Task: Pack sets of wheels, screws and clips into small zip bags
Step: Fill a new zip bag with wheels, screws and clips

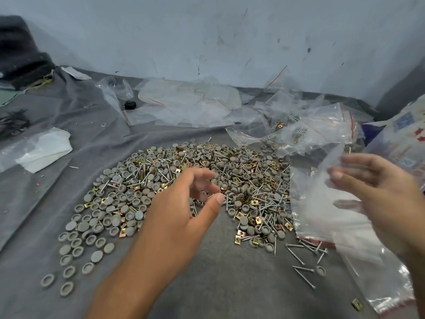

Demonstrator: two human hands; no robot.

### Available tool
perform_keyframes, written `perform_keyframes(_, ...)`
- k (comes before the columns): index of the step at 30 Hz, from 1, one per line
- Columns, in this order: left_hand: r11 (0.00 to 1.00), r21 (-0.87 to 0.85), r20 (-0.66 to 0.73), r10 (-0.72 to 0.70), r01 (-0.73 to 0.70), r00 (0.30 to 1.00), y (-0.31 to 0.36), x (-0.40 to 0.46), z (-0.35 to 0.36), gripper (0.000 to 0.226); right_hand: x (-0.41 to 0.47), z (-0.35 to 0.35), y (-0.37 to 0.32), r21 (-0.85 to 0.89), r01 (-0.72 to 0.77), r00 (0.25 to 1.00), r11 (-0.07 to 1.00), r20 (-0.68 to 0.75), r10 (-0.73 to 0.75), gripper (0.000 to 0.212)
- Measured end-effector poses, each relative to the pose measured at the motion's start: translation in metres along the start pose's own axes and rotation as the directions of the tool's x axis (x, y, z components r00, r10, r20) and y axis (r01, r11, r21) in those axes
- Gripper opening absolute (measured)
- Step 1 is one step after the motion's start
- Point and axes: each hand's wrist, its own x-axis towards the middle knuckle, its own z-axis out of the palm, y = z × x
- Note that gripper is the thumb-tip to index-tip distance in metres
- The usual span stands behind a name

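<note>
Head view, looking down on a grey cloth spread under a scuffed pale wall; left hand hovers over the near edge of the mixed pile, fingers loosely curled, thumb and forefinger apart, tips motion-blurred; whether anything lies between them cannot be told; beyond and to both sides of those fingertips lie grey wheels, silver screws and brass-coloured clips, heaped and overlapping; right hand is raised to the right of the pile, fingers partly spread, a clear zip bag blurred in front of them; thumb appears behind the film, so the bag seems to be held, though the exact pinch is not resolved; more clear bags lie under and below this hand; past the right fingers sit filled bags with parts inside; empty bags lie against the wall; white folded material lies well left of the left fingers
</note>
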Motion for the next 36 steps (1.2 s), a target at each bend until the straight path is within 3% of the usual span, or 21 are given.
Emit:
perform_keyframes(4,0.943,-0.264,0.174,-0.161,0.203,0.972,-0.001,0.001,0.008,0.069,-0.012,0.058,-0.026,0.315,-0.220,0.939,0.923,0.326,0.113,0.034)
perform_keyframes(6,0.792,-0.486,0.302,-0.244,0.369,0.922,-0.003,0.003,0.009,0.085,-0.016,0.079,-0.023,0.341,-0.294,0.896,0.893,0.425,0.132,0.036)
perform_keyframes(8,0.569,-0.654,0.445,-0.243,0.499,0.862,-0.007,0.008,0.006,0.077,-0.020,0.096,-0.014,0.320,-0.318,0.872,0.893,0.467,0.143,0.038)
perform_keyframes(10,0.496,-0.737,0.408,-0.214,0.459,0.888,-0.012,0.010,0.001,0.056,-0.021,0.105,0.001,0.301,-0.376,0.855,0.876,0.477,0.203,0.045)
perform_keyframes(13,0.586,-0.729,0.181,-0.333,0.354,0.925,-0.021,0.017,-0.007,0.056,-0.024,0.108,0.023,0.275,-0.497,0.788,0.823,0.539,0.296,0.066)
perform_keyframes(16,0.673,-0.681,-0.005,-0.396,0.287,0.918,-0.025,0.026,-0.011,0.041,-0.027,0.109,0.037,0.202,-0.528,0.743,0.825,0.580,0.333,0.081)
perform_keyframes(20,0.749,-0.583,-0.076,-0.437,0.315,0.896,-0.028,0.026,-0.013,0.046,-0.027,0.123,0.044,0.201,-0.446,0.826,0.872,0.467,0.315,0.067)
perform_keyframes(23,0.883,-0.299,-0.246,-0.437,0.361,0.865,-0.037,0.022,-0.012,0.070,-0.028,0.131,0.047,0.257,-0.365,0.901,0.895,0.339,0.270,0.061)
perform_keyframes(25,0.970,0.010,-0.398,-0.218,0.242,0.891,-0.036,0.017,-0.009,0.065,-0.030,0.136,0.048,0.259,-0.293,0.934,0.920,0.282,0.218,0.061)
perform_keyframes(26,0.983,0.131,-0.366,-0.073,0.129,0.928,-0.032,0.015,-0.007,0.056,-0.032,0.140,0.048,0.237,-0.250,0.945,0.939,0.272,0.183,0.060)
perform_keyframes(28,0.971,0.232,-0.147,0.088,-0.052,0.985,-0.026,0.011,0.002,0.041,-0.034,0.148,0.047,0.192,-0.160,0.957,0.968,0.270,0.105,0.055)
perform_keyframes(31,0.959,0.265,0.023,0.101,-0.104,0.995,-0.028,0.009,0.016,0.034,-0.032,0.155,0.046,0.213,-0.091,0.967,0.973,0.254,0.034,0.050)
perform_keyframes(36,0.982,0.179,-0.005,0.065,-0.063,0.998,-0.037,0.017,0.007,0.026,-0.030,0.162,0.034,0.044,0.119,0.975,0.992,0.183,-0.125,0.054)
